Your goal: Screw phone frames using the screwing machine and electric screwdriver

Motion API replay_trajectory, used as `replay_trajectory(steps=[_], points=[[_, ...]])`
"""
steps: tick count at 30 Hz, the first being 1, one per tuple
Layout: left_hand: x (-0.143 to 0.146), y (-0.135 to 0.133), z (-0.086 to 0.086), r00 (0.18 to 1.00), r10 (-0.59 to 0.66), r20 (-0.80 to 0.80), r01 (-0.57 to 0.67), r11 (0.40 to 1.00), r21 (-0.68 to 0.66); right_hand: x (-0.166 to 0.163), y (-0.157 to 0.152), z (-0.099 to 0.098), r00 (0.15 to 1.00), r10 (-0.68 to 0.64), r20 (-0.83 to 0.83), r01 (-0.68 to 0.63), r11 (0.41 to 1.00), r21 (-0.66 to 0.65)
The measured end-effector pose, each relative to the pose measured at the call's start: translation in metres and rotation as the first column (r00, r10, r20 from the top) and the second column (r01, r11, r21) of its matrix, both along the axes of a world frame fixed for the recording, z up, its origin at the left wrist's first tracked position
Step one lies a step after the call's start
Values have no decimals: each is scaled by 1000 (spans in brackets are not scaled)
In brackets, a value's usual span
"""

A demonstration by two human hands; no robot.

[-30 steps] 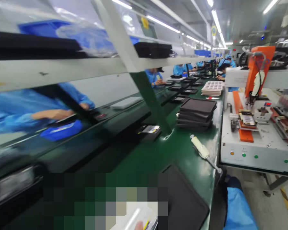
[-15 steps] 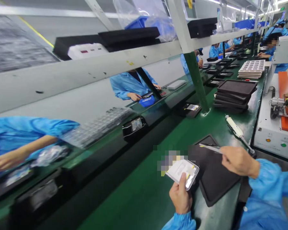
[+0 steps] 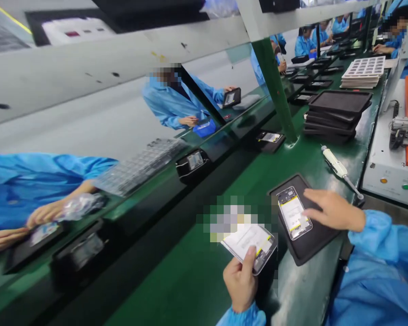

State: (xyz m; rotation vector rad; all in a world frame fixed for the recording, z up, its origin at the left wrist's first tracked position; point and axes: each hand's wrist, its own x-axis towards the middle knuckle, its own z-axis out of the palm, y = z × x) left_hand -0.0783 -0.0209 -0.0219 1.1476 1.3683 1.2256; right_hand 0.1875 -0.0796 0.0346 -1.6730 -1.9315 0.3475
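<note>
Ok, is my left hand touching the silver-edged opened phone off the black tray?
Touching: the head view shows your left hand gripping that phone, fingers over its edge.

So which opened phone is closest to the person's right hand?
The opened phone lying on the near black tray, beside the right hand. Another phone is in the left hand; others, like the one by the green post, lie farther off.

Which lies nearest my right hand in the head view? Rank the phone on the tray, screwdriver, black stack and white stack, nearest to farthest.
From the right hand:
1. Phone: on the tray, to the hand's left.
2. Screwdriver: on the bench, beyond the hand.
3. Black stack: beyond the screwdriver.
4. White stack: farthest down the bench.
</note>
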Motion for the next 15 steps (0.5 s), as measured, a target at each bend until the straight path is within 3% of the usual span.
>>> replay_trajectory(steps=[2, 4, 7, 10, 12, 15], points=[[10, -2, 22, 965, -166, -201, 184, 980, 75, 14, -3, 17, 974, -79, -211, 92, 995, 48], [33, -9, 41, 873, -332, -357, 401, 905, 140, 12, -9, 27, 927, -101, -361, 133, 989, 65], [81, -25, 55, 719, -441, -538, 649, 704, 290, -5, -23, 29, 912, -99, -397, 164, 977, 135], [129, -43, 57, 656, -416, -630, 745, 489, 453, -7, -35, 23, 898, -257, -357, 347, 913, 214], [154, -50, 56, 599, -455, -659, 800, 374, 468, 9, -44, 20, 872, -354, -338, 439, 871, 221], [175, -51, 46, 416, -542, -731, 905, 166, 392, 57, -72, 28, 847, -432, -310, 511, 822, 250]])
